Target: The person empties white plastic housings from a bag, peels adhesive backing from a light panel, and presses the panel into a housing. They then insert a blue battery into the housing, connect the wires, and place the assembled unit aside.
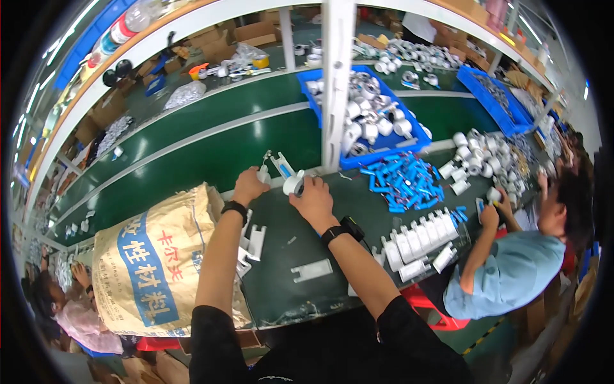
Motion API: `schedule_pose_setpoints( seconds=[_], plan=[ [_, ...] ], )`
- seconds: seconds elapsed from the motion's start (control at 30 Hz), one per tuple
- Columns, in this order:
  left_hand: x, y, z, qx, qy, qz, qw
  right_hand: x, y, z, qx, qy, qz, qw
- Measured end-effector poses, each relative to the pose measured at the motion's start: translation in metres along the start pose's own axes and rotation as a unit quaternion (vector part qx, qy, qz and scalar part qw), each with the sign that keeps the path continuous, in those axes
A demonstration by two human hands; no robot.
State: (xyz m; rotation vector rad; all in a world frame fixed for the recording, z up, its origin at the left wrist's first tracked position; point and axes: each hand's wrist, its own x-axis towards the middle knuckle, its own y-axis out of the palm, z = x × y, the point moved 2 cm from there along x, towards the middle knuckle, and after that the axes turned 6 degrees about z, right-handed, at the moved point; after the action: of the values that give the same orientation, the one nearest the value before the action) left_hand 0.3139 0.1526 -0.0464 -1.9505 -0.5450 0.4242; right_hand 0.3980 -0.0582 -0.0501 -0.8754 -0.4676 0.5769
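At the far side of the dark table, my right hand [314, 203] is closed round the rounded end of a white plastic housing [293, 185]. Its flat, forked end points away from me, and a blue cylindrical piece [285, 170] shows inside. Just left of it, the fingers of my left hand [249, 187] pinch a small white part [263, 174]; a little metallic piece [267, 155] shows above it. A loose white flat bracket [312, 271] lies on the table below my right hand. More white brackets [256, 242] lie beside my left forearm.
A large paper sack [144, 269] stands at left. Blue wired cylinders [403, 182] are heaped right of my hands, near a row of white housings [419, 238]. A blue tray [384, 153] of white round parts sits behind a post [334, 83]. A co-worker [511, 256] sits at right.
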Motion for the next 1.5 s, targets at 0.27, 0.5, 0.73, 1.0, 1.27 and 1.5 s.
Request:
schedule_pose_setpoints(
  seconds=[0.27, 0.5, 0.73, 1.0, 1.27, 1.5],
  plan=[
    [0.082, -0.002, 0.089, -0.193, -0.183, -0.155, 0.951, 0.12, 0.053, 0.044, 0.158, -0.087, -0.033, 0.983],
    [-0.016, -0.097, 0.054, -0.059, -0.071, -0.048, 0.995, 0.038, 0.033, 0.061, 0.172, -0.306, 0.216, 0.911],
    [-0.164, -0.088, 0.012, 0.068, -0.012, 0.049, 0.996, -0.077, 0.067, 0.075, 0.086, -0.32, 0.23, 0.915],
    [-0.243, -0.016, -0.049, 0.076, 0.027, -0.088, 0.993, -0.068, 0.013, 0.043, -0.025, -0.385, 0.229, 0.894],
    [-0.215, 0.051, -0.052, 0.176, -0.091, -0.085, 0.977, -0.088, -0.029, -0.054, -0.138, -0.13, 0.125, 0.974],
    [-0.202, 0.05, -0.032, 0.161, -0.049, -0.072, 0.983, -0.14, -0.153, -0.027, 0.235, -0.088, 0.183, 0.951]
  ],
)
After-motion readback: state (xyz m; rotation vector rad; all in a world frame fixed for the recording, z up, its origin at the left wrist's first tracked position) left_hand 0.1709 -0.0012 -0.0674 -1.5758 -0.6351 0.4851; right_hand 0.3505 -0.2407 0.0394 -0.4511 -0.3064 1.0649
